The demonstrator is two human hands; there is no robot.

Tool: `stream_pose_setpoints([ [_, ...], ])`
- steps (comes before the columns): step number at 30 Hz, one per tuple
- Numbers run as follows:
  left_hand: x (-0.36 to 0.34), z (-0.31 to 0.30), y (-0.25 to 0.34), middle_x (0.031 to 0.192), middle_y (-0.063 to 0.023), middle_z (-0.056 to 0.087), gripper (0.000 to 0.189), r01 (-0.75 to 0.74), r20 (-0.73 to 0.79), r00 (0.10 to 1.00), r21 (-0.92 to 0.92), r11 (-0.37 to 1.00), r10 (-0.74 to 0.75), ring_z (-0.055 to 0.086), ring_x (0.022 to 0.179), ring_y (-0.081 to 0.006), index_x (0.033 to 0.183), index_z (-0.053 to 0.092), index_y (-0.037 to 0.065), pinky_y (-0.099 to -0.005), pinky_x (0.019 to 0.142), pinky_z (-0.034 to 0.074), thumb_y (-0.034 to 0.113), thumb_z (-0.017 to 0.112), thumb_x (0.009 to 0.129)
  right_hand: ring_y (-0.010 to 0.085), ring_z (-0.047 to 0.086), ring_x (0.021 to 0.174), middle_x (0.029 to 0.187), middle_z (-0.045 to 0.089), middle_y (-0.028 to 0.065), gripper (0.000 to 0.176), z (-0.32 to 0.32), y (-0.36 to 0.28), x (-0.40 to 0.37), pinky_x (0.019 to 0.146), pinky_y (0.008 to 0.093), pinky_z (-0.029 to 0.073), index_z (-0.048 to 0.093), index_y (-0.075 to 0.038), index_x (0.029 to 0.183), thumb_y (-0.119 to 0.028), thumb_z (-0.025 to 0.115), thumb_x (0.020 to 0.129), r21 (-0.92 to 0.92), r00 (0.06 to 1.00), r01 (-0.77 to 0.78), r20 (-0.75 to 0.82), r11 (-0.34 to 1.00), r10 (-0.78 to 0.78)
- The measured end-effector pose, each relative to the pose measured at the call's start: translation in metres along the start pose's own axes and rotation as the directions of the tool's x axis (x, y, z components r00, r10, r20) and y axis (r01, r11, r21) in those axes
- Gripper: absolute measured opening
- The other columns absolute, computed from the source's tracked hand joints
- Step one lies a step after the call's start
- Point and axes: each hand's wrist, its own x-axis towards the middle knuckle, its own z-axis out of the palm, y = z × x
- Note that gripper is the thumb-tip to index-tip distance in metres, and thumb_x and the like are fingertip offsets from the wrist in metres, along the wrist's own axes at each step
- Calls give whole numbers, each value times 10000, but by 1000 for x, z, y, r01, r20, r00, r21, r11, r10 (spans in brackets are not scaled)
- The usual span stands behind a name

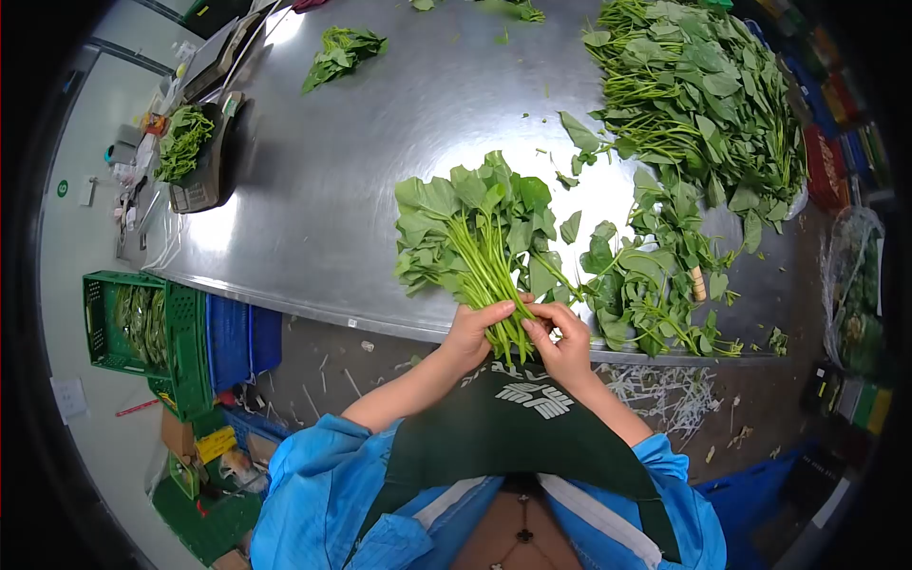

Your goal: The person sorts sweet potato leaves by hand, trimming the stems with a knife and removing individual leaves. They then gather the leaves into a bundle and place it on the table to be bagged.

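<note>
A bunch of leafy greens (480, 233) lies fanned out on the steel table (313, 190), its pale stems pointing toward me. My left hand (472, 328) grips the stems at the table's near edge. My right hand (560, 332) pinches the same stem ends from the right, touching the left hand. A loose heap of the same greens (655, 285) lies just right of the bunch.
A large pile of greens (698, 95) covers the table's far right. A small clump (342, 49) lies far left. A scale with greens on it (195, 152) sits at the left edge. Green crates (142, 323) and a blue crate (242, 337) stand on the floor left.
</note>
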Motion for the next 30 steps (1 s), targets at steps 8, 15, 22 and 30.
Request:
stream_pose_setpoints([
  [8,-6,-9,3,882,-125,574,312,24,154,988,-7,1000,-22,573,825,-218,1000,512,-5,-357,765,474,112,627,735,95,493,642,754,550,27,97,-1,10,15,548,220,391,587,-8,863,-74,597,792,239,991,-130,51,962,121],
  [15,-8,0,3,850,-92,553,371,-2,120,993,-10,1000,3,563,788,-213,1049,472,19,-336,707,474,107,625,722,73,539,760,854,584,54,119,9,1,29,625,207,418,547,-2,914,-96,556,842,707,871,-452,217,543,441],
  [22,5,-26,3,855,-80,572,254,7,-21,1000,-408,913,-17,557,838,-190,989,507,29,-348,760,467,128,570,763,203,517,794,852,558,106,125,7,-17,4,734,290,397,413,-33,946,-153,423,915,700,985,-18,135,714,-107],
  [30,-1,-44,70,804,-38,497,197,-278,-31,954,-462,842,298,482,706,-154,960,481,63,-296,692,433,143,562,799,282,577,842,892,593,171,346,-117,24,32,788,353,435,425,15,1110,-151,553,834,-323,906,-94,-420,942,-54],
])
